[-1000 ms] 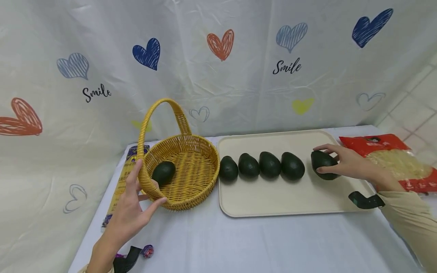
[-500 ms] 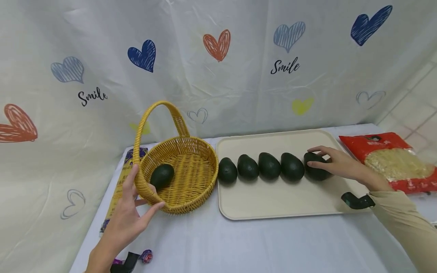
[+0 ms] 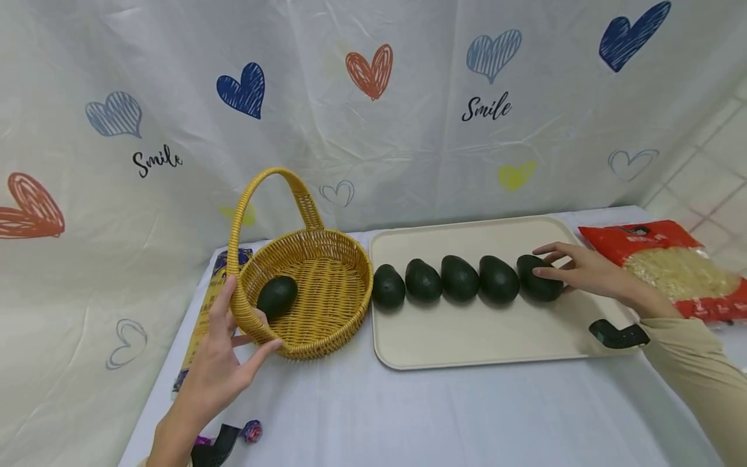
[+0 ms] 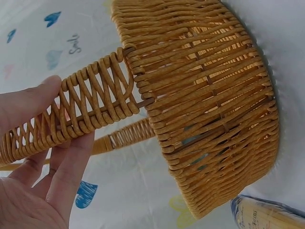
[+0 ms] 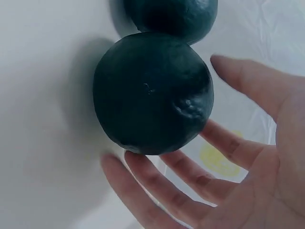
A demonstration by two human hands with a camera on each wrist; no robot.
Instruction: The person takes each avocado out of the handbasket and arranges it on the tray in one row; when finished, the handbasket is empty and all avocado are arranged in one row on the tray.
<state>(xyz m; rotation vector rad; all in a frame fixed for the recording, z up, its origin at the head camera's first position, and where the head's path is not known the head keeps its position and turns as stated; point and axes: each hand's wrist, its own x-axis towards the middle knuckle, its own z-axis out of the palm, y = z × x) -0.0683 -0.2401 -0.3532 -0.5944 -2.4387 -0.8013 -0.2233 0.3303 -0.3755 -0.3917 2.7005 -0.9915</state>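
Note:
A yellow wicker basket (image 3: 350,279) with a tall handle holds one dark green avocado (image 3: 277,296). My left hand (image 3: 233,344) rests against the basket's near left rim, straight fingers along the handle base (image 4: 95,105) and thumb under the rim. Several more avocados lie in a row on a cream tray (image 3: 467,344). My right hand (image 3: 551,266) touches the rightmost avocado (image 3: 533,279), which sits against its neighbour. In the right wrist view my fingers (image 5: 157,186) lie spread beside that avocado (image 5: 152,93), the thumb apart from it.
A red bag of pale noodles (image 3: 665,266) lies right of the tray. A yellow packet (image 3: 207,311) sticks out behind the basket at left. A small purple object (image 3: 252,429) lies near the front edge. A heart-printed curtain closes the back.
My right hand has slid the rightmost avocado left until it meets the row, and its fingers have loosened. The left hand has stayed at the basket.

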